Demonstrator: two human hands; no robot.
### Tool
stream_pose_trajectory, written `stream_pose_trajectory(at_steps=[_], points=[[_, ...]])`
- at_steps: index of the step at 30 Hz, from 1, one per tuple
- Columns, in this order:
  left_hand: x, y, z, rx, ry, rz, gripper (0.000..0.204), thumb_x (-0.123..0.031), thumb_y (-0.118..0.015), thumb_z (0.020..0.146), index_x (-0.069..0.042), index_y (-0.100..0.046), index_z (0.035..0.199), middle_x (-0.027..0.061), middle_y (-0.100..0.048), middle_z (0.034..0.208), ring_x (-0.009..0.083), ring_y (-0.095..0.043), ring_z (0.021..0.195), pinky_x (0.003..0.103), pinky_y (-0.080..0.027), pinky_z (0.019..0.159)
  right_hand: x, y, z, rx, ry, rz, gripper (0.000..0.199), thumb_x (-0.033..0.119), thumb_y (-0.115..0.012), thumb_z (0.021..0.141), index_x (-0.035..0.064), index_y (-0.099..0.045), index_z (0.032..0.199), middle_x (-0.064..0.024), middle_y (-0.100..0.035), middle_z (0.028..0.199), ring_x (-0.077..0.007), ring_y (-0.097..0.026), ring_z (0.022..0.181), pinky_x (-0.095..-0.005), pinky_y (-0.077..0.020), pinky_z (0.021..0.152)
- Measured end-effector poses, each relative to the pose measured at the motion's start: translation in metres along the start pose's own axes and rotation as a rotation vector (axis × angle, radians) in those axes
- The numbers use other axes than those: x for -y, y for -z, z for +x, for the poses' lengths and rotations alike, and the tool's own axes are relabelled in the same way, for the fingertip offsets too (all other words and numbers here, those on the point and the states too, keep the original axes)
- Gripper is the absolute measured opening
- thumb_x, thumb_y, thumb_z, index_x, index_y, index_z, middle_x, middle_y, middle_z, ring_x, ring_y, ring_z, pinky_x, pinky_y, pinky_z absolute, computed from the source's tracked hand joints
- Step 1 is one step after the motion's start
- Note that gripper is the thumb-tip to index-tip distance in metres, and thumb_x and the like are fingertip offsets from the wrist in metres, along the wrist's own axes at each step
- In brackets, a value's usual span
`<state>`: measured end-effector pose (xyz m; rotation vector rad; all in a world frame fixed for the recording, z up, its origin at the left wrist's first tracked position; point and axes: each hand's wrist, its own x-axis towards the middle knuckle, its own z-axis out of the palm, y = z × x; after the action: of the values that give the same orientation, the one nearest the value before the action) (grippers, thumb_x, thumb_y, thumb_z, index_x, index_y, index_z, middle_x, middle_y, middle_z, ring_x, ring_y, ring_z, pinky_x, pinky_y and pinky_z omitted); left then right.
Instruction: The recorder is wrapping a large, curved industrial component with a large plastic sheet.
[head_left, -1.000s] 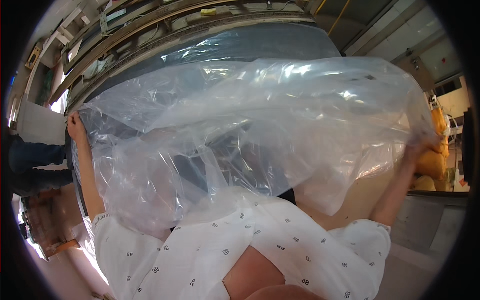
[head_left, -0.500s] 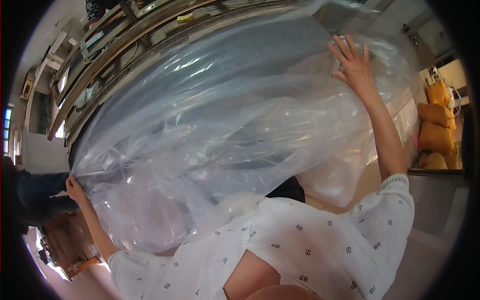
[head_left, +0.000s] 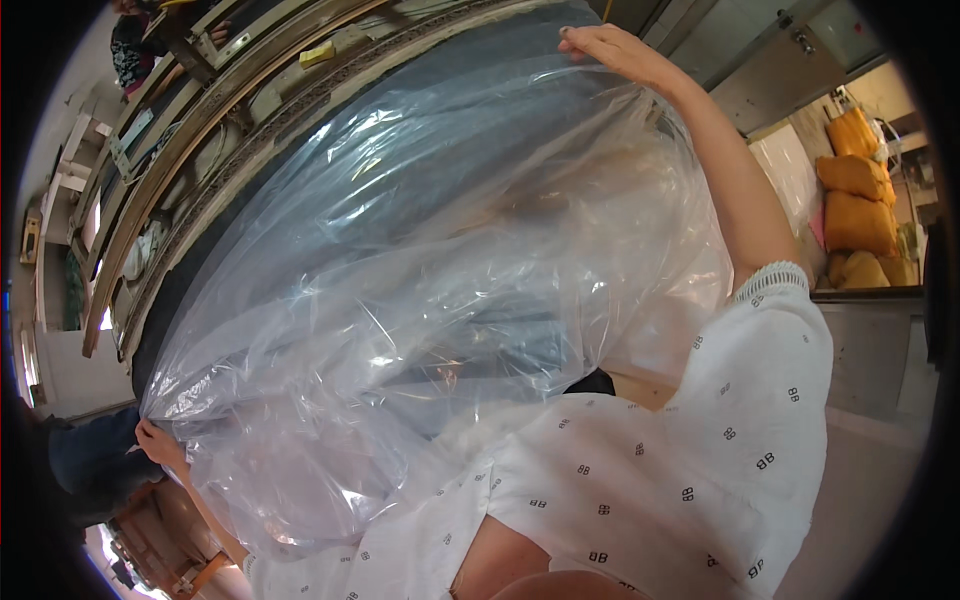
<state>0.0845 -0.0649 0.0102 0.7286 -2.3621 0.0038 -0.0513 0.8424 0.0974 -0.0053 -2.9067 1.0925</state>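
Plastic sheet [head_left: 440, 300] spread wide across centre of frame, draped over large dark curved object [head_left: 400, 110] beneath. My right hand [head_left: 610, 50] at top centre, fingers curled over upper edge, gripping it. My left hand [head_left: 160, 445] at lower left pinches other edge tight. Spreading looks mostly done; lower folds near my white patterned shirt [head_left: 650, 470] bunched, smoothing left. Sheet clear, glossy, heavily creased.

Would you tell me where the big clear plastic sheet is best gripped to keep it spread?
Probably along its edges, from opposite sides: the clear plastic sheet billows loosely in the middle, while the left hand pinches its lower-left edge and the right hand holds the upper edge, where it pulls taut.
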Motion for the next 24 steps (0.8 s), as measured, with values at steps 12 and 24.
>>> stream_pose_trajectory(at_steps=[12,24], points=[[0.006,0.013,-0.012,-0.025,-0.044,-0.16,0.034,-0.032,-0.045,0.091,-0.002,-0.059,0.101,0.0142,-0.061,0.1,0.0298,-0.057,0.09,0.033,-0.042,0.079,0.021,-0.055,0.063,-0.314,0.324,-0.262,0.016,0.026,-0.06,0.079,0.01,-0.061,0.081,-0.0006,-0.061,0.072,-0.0169,-0.057,0.066,-0.0293,-0.0433,0.065],[0.099,0.199,-0.07,0.046,0.413,-0.536,0.043,-0.032,-0.052,0.089,0.0,-0.052,0.118,0.0114,-0.052,0.119,0.0218,-0.051,0.104,0.028,-0.045,0.083,0.008,-0.098,0.088,-0.152,0.307,-0.093,0.022,0.028,-0.064,0.077,0.0096,-0.061,0.09,-0.0016,-0.062,0.079,-0.0117,-0.056,0.07,-0.027,-0.0428,0.062]])
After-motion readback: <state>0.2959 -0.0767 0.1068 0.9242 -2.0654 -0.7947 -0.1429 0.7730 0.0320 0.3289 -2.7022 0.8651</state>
